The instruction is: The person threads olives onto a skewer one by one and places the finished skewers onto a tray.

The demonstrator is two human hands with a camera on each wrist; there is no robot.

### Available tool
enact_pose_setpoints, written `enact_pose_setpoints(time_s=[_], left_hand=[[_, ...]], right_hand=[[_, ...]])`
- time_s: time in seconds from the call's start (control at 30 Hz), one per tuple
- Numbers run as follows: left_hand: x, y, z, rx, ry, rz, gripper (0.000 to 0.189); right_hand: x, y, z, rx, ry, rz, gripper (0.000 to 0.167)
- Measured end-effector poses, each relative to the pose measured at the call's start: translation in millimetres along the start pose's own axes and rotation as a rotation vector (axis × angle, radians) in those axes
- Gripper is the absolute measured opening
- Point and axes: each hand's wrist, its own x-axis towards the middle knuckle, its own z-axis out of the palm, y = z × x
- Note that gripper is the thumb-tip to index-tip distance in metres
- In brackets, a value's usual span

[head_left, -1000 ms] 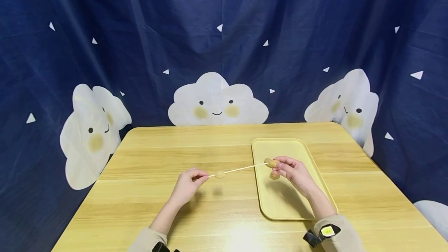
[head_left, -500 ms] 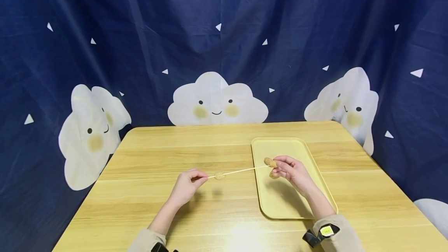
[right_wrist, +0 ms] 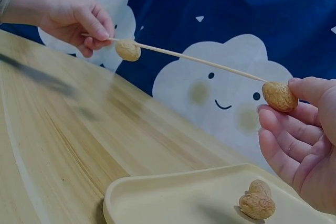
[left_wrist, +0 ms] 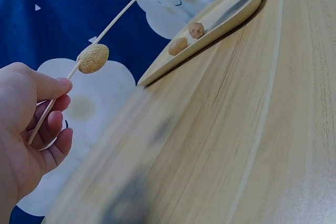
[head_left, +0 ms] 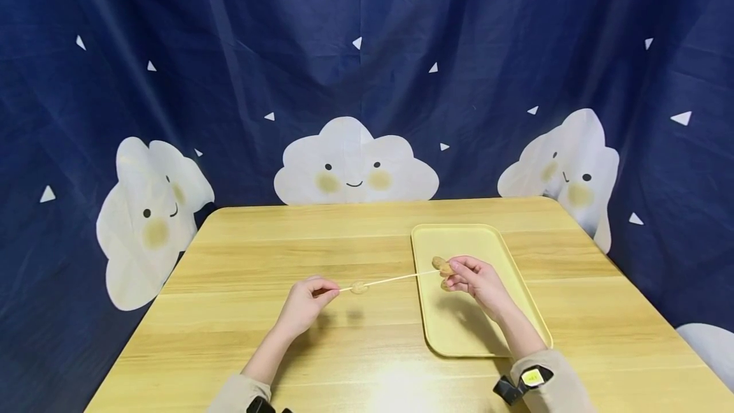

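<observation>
Sleeves [head_left: 561,382]: beige, both forearms, at the bottom edge of the head view.
Wrist device [head_left: 532,377]: black with a yellow patch, on the right wrist; black gear partly in view at the left wrist too.
Left hand [head_left: 305,306]: grip pinches one end of the stick [head_left: 395,280], thumb against fingers, above the tabletop [head_left: 321,234].
Right hand [head_left: 480,284]: grip pinches the held lump [right_wrist: 280,96] between thumb and fingers, above the tray [head_left: 459,340].
Stick: thin, pale, straight, in the air between the hands, rising toward the right one.
Strung lump [left_wrist: 93,58]: brown, wrinkled, oval; on the stick just beside the left fingertips.
Held lump: same kind, at the stick's far end; tip meets it, cannot tell if it goes in.
Tray: yellow, rounded corners, on the right part of the tabletop.
Tray lumps [right_wrist: 257,205]: two, lying close together in the tray; cannot tell if they touch.
Tabletop: light wood grain, hand shadows on it.
Curtain [head_left: 321,37]: dark blue, behind the tabletop; white triangles and smiling clouds [head_left: 355,171].
</observation>
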Motion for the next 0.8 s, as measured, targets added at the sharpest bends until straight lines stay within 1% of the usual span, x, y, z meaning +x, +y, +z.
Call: enact_pose_setpoints(time_s=[0.2,0.33,0.43,0.57,0.63,0.8], left_hand=[[0.7,0.7,-0.6,0.000,0.000,-0.004,0.004],[1.3,1.1,-1.0,0.010,0.000,-0.022,0.004],[1.4,2.4,-1.7,0.017,-0.001,-0.028,0.005],[1.7,5.0,-3.2,0.013,-0.002,-0.030,0.005],[1.8,6.6,-4.2,0.007,0.002,-0.028,0.005],[3.0,9.6,-6.6,0.002,0.021,-0.010,0.005]], right_hand=[[0.3,0.3,0.1,-0.010,-0.002,-0.014,0.011],[1.1,0.3,1.3,-0.029,0.016,-0.025,0.009],[1.3,-0.6,3.7,-0.076,0.039,-0.037,0.010],[1.1,-4.9,8.1,-0.147,0.095,-0.071,0.017],[1.3,-7.9,10.2,-0.171,0.121,-0.085,0.018],[1.6,-14.3,14.4,-0.204,0.135,-0.091,0.017]])
